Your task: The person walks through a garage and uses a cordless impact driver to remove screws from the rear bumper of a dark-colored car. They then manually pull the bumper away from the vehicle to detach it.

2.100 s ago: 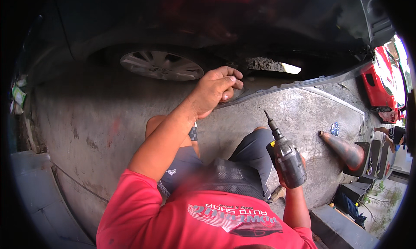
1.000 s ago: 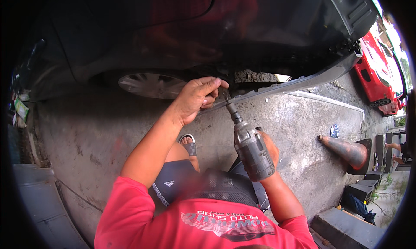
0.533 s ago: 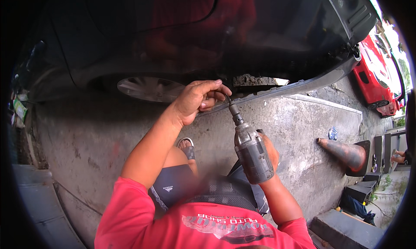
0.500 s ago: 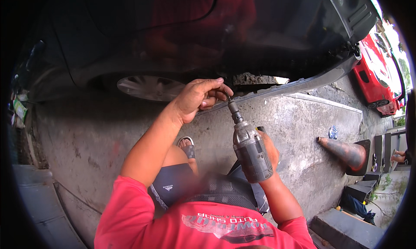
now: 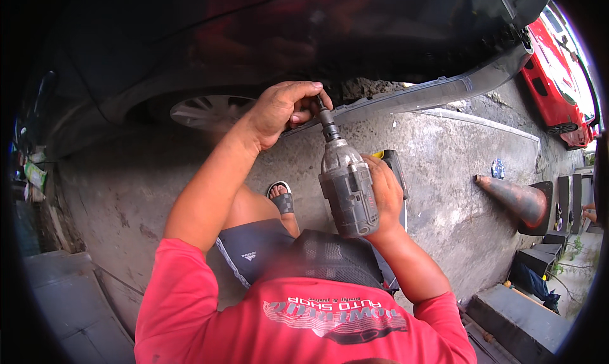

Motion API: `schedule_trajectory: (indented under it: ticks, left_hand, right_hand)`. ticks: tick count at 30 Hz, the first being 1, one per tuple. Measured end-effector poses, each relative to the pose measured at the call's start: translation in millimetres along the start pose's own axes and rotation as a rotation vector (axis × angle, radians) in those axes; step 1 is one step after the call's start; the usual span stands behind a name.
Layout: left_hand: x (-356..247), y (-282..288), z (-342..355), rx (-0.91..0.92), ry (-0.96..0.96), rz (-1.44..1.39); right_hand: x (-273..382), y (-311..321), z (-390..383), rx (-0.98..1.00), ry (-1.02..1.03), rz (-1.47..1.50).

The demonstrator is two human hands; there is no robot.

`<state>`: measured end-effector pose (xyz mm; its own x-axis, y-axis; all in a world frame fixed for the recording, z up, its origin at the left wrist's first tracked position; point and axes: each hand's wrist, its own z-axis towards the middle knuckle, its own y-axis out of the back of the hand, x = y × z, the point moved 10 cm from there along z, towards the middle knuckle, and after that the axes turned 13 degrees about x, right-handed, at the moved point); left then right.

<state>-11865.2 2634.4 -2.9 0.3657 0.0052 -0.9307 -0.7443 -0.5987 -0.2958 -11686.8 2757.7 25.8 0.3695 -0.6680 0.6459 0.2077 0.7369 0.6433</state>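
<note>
right grip [image 5: 385, 183]: clenched around the handle of a grey-and-black power driver [image 5: 349, 189], the tool's black base [image 5: 396, 172] showing just beyond the hand. left grip [image 5: 288, 110]: fingers curled in about the tip of the driver's nose [image 5: 327, 120]; from where i stand, i cannot tell whether they pinch the bit, a fastener or nothing.

position: the driver is in front of the torso, nose pointing away from the body, at the near end of a grey trim strip [image 5: 438, 94] under the dark car [image 5: 254, 40], with the wheel [image 5: 206, 110] just left of the hands.

change: a couple of seconds ago the driver was held low by the right thigh, well apart from the left hand; it has since been brought up until its nose meets the left fingertips.

effect: both hands now serve one point, the left apparently guiding, the right carrying the tool. a worn traffic cone [image 5: 514, 198] lies to the right, tip toward the driver
</note>
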Motion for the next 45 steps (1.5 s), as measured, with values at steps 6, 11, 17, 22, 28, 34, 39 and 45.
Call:
schedule_trajectory:
  ticks: [6, 11, 17, 22, 28, 34, 39, 45]
  left_hand:
    - [-9.6, -3.0, 10.1, -0.071, 0.057, 0.166]
    - [-9.3, -11.3, 18.5, -0.09, 0.123, 0.132]
    - [-13.6, -14.6, 19.2, -0.21, 0.064, 0.168]
    - [-16.1, -16.0, 20.4, -0.26, 0.06, 0.276]
    - [-15.6, -12.5, 17.5, -0.31, 0.006, 0.275]
    - [-18.5, -14.8, 23.9, -0.323, 0.011, 0.295]
    - [-12.9, -10.8, 24.7, -0.325, 0.002, 0.234]
    - [-9.6, -22.4, 24.2, -0.302, -0.037, 0.102]
  right_hand:
    - [13.4, 2.5, 4.0, -0.012, -0.037, -0.174]
    - [2.1, 10.3, 13.0, 0.039, -0.075, -0.226]
    - [-6.0, 15.8, 18.0, 0.074, -0.087, -0.189]
    - [-7.3, 17.1, 18.4, 0.059, -0.105, -0.171]
    - [-5.3, 18.8, 26.1, 0.06, -0.105, -0.146]
    - [-1.0, 13.2, 26.2, 0.054, -0.139, -0.16]
    - [2.7, 7.5, 26.8, 0.076, -0.148, -0.113]
    - [0.0, 1.7, 26.1, 0.102, -0.15, -0.11]
